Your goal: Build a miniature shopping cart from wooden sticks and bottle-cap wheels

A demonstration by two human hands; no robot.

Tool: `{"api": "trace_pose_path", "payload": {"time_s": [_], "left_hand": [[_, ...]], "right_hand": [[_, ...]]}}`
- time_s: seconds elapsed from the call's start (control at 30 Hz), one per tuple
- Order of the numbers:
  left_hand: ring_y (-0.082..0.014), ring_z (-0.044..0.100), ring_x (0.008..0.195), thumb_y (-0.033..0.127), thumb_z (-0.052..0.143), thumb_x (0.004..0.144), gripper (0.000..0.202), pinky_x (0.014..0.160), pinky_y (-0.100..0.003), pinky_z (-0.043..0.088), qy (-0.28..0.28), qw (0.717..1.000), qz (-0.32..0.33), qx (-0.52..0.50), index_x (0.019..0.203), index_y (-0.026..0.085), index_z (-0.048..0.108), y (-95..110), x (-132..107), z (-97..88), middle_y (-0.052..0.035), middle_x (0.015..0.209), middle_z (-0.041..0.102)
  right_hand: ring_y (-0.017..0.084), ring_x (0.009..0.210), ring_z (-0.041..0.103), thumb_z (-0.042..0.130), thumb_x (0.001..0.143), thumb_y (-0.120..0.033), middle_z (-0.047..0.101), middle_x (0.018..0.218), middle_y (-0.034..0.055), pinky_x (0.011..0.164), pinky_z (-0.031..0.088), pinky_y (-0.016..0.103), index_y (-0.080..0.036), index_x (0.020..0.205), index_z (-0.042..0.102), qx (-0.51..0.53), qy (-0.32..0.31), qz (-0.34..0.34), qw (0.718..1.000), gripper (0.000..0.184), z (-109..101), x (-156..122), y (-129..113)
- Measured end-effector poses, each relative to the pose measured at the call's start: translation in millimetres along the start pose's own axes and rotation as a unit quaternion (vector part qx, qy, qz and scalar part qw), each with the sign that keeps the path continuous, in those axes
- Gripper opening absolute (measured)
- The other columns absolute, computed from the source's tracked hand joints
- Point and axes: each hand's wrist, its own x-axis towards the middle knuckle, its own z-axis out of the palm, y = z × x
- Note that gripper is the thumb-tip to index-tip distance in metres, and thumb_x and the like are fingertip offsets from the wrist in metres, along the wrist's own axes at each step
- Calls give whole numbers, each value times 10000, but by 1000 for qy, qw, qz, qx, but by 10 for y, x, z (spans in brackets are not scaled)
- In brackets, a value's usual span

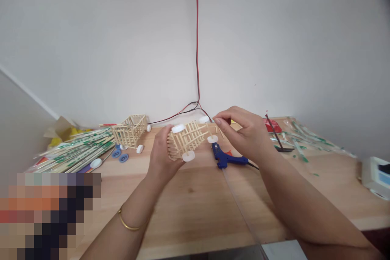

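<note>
My left hand (161, 152) is closed around a small cart built of thin wooden sticks (190, 136), lifted above the table and tilted with its wheels toward me. White bottle-cap wheels show on it, such as the near wheel (188, 156) and the far wheel (204, 119). My right hand (245, 130) is beside that far wheel, thumb and forefinger pinched together; whatever may be between the fingertips is too small to make out. A blue glue gun (224, 156) with a clear glue stick in its back lies on the table just below my hands.
A second stick cart (131, 131) stands at the back left, near blue caps (123, 157) and bundled skewers (79, 152). Plastic wrappers (300, 142) and a dark tool (278, 140) lie right. A white device (376, 176) sits at the right edge. A red-black wire (196, 40) hangs down the wall.
</note>
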Motion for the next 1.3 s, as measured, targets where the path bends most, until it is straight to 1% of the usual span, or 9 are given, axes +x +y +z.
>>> {"api": "trace_pose_path", "payload": {"time_s": [0.2, 0.43, 0.53, 0.67, 0.8, 0.93, 1.03, 1.13, 1.3], "left_hand": [[-326, 461, 1282, 222, 733, 709, 869, 1050, -524, 402, 1, 992, 107, 61, 1436, 201, 258, -16, -23, 0, -164, 1346, 511], [-336, 474, 1275, 271, 753, 708, 800, 1050, -529, 404, 0, 996, 92, 0, 1396, 211, 349, -4, -1, 3, -159, 1347, 518], [-334, 497, 1252, 285, 786, 672, 891, 1030, -507, 429, -9, 998, 57, -18, 1421, 207, 309, -8, -6, 11, -169, 1337, 519], [-345, 494, 1259, 377, 859, 570, 1167, 1012, -503, 446, -10, 996, -35, -86, 1492, 220, 160, -60, -55, 40, -183, 1379, 480], [-334, 408, 1343, 359, 888, 530, 1196, 1080, -488, 387, 7, 975, -113, -190, 1495, 256, 189, -111, -81, 60, -167, 1459, 392], [-317, 422, 1339, 319, 897, 513, 1121, 1080, -429, 403, 50, 930, -185, -313, 1459, 259, 299, -101, -28, 44, -143, 1445, 427], [-318, 473, 1298, 407, 857, 570, 929, 1066, -441, 421, 61, 869, -266, -413, 1381, 242, 433, -66, 41, 19, -124, 1387, 510], [-328, 508, 1263, 588, 730, 676, 737, 1025, -468, 467, 26, 794, -298, -529, 1284, 219, 536, -34, 98, -16, -122, 1348, 558], [-304, 554, 1220, 705, 476, 816, 591, 937, -472, 541, 10, 721, -360, -592, 1183, 258, 598, -32, 116, -73, -84, 1329, 588]], "right_hand": [[155, 727, 591, 551, 899, -207, 663, 766, 27, 694, 430, 302, -188, 849, 665, 2, -12, -5, 1000, 125, 23, 5, -2], [165, 723, 593, 545, 902, -230, 673, 764, 27, 700, 431, 316, -206, 825, 658, -6, -9, 6, 1000, 139, 5, 5, -10], [160, 721, 595, 549, 900, -224, 673, 760, 21, 697, 427, 311, -207, 826, 659, -4, -14, 9, 1000, 134, 8, 5, -7], [156, 719, 598, 551, 898, -219, 672, 756, 17, 700, 428, 307, -202, 824, 662, -2, -11, 4, 1000, 134, -7, 7, -8], [158, 717, 606, 562, 890, -217, 677, 756, 17, 689, 438, 305, -206, 814, 663, -3, 6, 7, 1000, 127, -63, 12, -29], [169, 744, 629, 578, 887, -272, 693, 791, 22, 700, 472, 306, -219, 797, 663, 18, 74, 60, 995, 135, -124, 21, -17], [170, 729, 633, 574, 892, -324, 689, 785, 24, 676, 489, 306, -222, 816, 665, 52, 110, 114, 986, 156, -133, 38, 35], [159, 706, 626, 572, 892, -354, 682, 774, 23, 651, 491, 295, -216, 830, 663, 81, 106, 140, 981, 177, -109, 59, 104], [155, 713, 621, 574, 887, -387, 678, 766, 22, 670, 491, 291, -204, 827, 664, 90, 88, 147, 981, 212, -58, 66, 195]]}}
